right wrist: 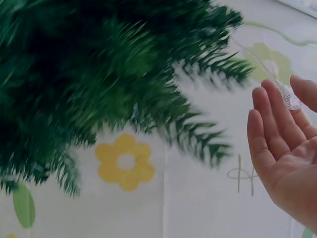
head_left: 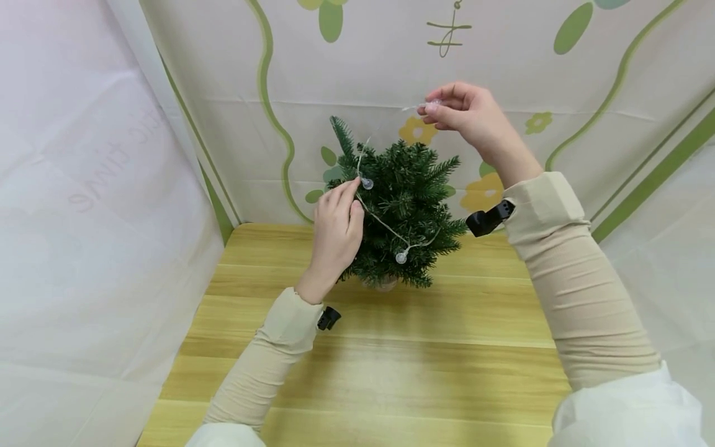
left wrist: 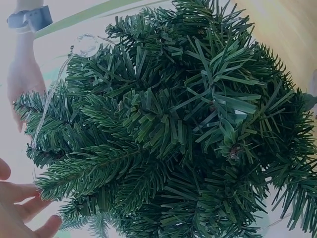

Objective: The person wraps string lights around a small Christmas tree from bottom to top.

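A small artificial Christmas tree stands upright on the wooden table, with a string of lights draped over its front. One clear bulb sits near the upper left, and another bulb lies lower down. Above and behind the tree, my right hand pinches a clear bulb of the string between thumb and fingers. From there the thin wire runs back to the tree. At the tree's left side is my left hand, fingers extended, fingertips by the branches and the wire.
The tabletop has wood grain, and its back edge meets a printed fabric backdrop with flowers and vines. White fabric hangs on the left side, and more fabric hangs on the right.
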Tool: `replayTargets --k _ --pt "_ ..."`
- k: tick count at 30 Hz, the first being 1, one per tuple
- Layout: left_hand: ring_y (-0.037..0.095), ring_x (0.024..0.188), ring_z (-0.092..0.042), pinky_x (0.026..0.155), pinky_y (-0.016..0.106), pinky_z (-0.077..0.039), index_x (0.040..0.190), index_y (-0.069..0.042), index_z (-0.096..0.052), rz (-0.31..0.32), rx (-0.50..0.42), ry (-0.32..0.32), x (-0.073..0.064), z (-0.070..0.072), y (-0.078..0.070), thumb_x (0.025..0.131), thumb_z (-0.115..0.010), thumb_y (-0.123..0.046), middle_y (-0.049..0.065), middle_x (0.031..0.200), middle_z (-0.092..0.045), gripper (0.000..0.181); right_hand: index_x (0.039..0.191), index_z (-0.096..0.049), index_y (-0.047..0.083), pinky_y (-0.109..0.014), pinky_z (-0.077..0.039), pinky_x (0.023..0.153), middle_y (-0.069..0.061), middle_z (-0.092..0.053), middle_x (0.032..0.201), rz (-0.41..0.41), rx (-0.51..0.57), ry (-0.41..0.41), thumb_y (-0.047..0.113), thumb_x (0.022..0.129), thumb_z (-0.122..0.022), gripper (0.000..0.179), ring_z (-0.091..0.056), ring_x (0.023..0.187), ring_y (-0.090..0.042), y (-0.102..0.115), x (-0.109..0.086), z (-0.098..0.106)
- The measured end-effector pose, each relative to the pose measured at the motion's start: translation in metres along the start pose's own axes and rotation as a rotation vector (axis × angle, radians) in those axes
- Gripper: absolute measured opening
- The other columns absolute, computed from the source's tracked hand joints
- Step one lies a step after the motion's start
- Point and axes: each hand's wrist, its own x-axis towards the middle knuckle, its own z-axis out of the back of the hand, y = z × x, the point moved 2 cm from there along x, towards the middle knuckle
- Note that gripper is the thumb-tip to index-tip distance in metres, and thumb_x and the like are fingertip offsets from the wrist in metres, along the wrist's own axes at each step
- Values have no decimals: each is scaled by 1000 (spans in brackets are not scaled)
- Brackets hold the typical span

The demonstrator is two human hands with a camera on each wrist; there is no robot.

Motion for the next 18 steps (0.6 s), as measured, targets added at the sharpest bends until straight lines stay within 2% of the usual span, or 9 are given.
replayTargets --k 3,7,18 --pt "33 130 -40 113 50 -28 141 -9 -47 0 12 15 1 0 -1 99 -29 -21 11 143 -49 48 107 -64 12 -13 -50 77 11 -67 90 -7 -101 -33 20 90 -66 18 -61 88 -5 -6 -2 5" --pt "32 132 -38 115 49 -26 142 -10 -46 -9 23 39 3 -1 -2 99 -29 -22 10 144 -48 48 103 -67 18 -14 -48 77 14 -65 86 -21 -167 -59 22 90 -66 13 -59 84 -3 -14 -7 14" --pt "32 131 -39 113 51 -28 141 -9 -47 -49 41 60 4 -1 -3 101 -31 -23 11 142 -50 45 97 -71 25 -13 -46 72 18 -65 83 -23 -212 -49 19 88 -68 11 -57 79 -1 -30 -26 37"
